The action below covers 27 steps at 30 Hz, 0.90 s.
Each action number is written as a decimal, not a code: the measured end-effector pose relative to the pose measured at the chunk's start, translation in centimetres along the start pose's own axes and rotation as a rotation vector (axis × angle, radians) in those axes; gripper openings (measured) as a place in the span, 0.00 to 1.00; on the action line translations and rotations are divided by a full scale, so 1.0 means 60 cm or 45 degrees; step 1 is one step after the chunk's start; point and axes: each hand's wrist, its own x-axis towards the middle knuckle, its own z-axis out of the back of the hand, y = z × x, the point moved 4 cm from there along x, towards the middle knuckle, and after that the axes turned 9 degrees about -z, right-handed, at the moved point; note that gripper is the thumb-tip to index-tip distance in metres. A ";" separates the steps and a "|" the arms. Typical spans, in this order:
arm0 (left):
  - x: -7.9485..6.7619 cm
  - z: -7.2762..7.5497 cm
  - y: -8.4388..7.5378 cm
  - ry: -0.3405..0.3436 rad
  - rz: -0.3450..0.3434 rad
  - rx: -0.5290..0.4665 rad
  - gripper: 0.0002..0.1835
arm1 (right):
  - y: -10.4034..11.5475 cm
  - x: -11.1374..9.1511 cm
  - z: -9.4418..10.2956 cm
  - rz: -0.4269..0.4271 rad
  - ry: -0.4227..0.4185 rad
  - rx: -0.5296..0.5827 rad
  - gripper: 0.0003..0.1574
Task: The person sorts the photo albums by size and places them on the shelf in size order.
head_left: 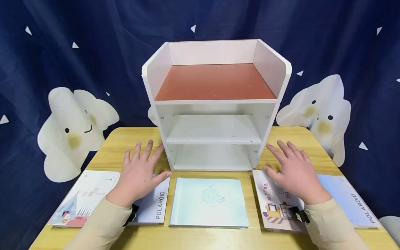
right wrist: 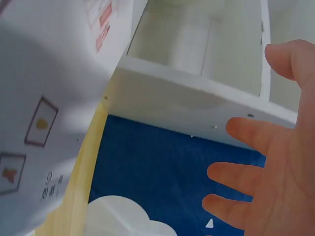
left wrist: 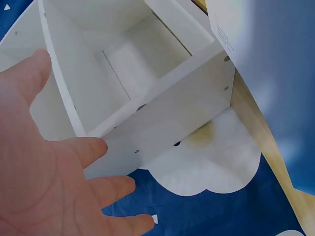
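My left hand (head_left: pixel 135 177) and right hand (head_left: pixel 295 175) splay over albums (head_left: pixel 84 199) near the side edges of the worktop (head_left: pixel 215 239); the whale booklet (head_left: pixel 212 205) lies between them, toward its front edge.

Worn items noted, both wrists.
Left hand (head_left: pixel 136 178) and right hand (head_left: pixel 296 176) are seen bare; a plain cream left sleeve (head_left: pixel 104 220) and right sleeve (head_left: pixel 331 220), lightly creased, are worn; a black left fitting (head_left: pixel 132 214) and black right fitting (head_left: pixel 295 211) are mounted at the wrists.
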 end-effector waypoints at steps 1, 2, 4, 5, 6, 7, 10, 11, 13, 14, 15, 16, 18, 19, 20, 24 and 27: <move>-0.003 0.000 -0.001 -0.005 0.000 -0.002 0.50 | 0.003 -0.001 0.000 0.009 -0.001 -0.003 0.47; -0.005 0.000 -0.001 -0.004 0.002 -0.001 0.51 | 0.006 -0.002 0.000 0.015 -0.003 -0.007 0.47; -0.009 0.000 0.000 -0.005 0.011 0.007 0.51 | 0.008 -0.004 -0.002 0.014 0.000 -0.014 0.47; -0.011 0.000 0.003 -0.006 0.018 0.013 0.52 | 0.008 -0.005 -0.003 0.009 0.003 -0.017 0.47; -0.013 0.000 0.006 -0.006 0.026 0.022 0.52 | 0.007 -0.005 -0.005 0.003 0.005 -0.021 0.47; -0.014 0.001 0.009 -0.004 0.035 0.031 0.52 | 0.006 -0.006 -0.006 -0.004 0.007 -0.021 0.48; -0.016 0.003 0.018 0.008 0.055 0.055 0.53 | 0.001 -0.008 -0.005 -0.026 0.006 -0.020 0.49; -0.016 0.004 0.022 0.013 0.060 0.058 0.52 | -0.001 -0.008 -0.005 -0.031 0.008 -0.019 0.49; -0.016 0.005 0.027 0.020 0.062 0.062 0.52 | -0.006 -0.009 -0.006 -0.042 0.013 -0.022 0.50; -0.015 0.005 0.029 0.021 0.063 0.062 0.51 | -0.008 -0.009 -0.007 -0.048 0.014 -0.022 0.50; -0.014 0.005 0.030 0.019 0.062 0.067 0.51 | -0.010 -0.008 -0.008 -0.055 0.016 -0.024 0.51; -0.014 0.005 0.032 0.017 0.063 0.070 0.51 | -0.012 -0.008 -0.010 -0.059 0.015 -0.026 0.51; -0.012 0.003 0.034 0.015 0.064 0.072 0.51 | -0.014 -0.006 -0.011 -0.063 0.007 -0.031 0.50; -0.011 0.002 0.034 0.016 0.064 0.071 0.50 | -0.015 -0.005 -0.012 -0.066 0.004 -0.034 0.50; -0.009 0.001 0.035 0.016 0.063 0.067 0.50 | -0.015 -0.004 -0.013 -0.068 0.001 -0.039 0.50; -0.005 -0.003 0.033 0.024 0.060 0.055 0.51 | -0.016 -0.002 -0.014 -0.082 -0.003 -0.059 0.50; -0.003 -0.003 0.033 0.027 0.054 0.058 0.52 | -0.016 -0.001 -0.014 -0.093 -0.002 -0.066 0.50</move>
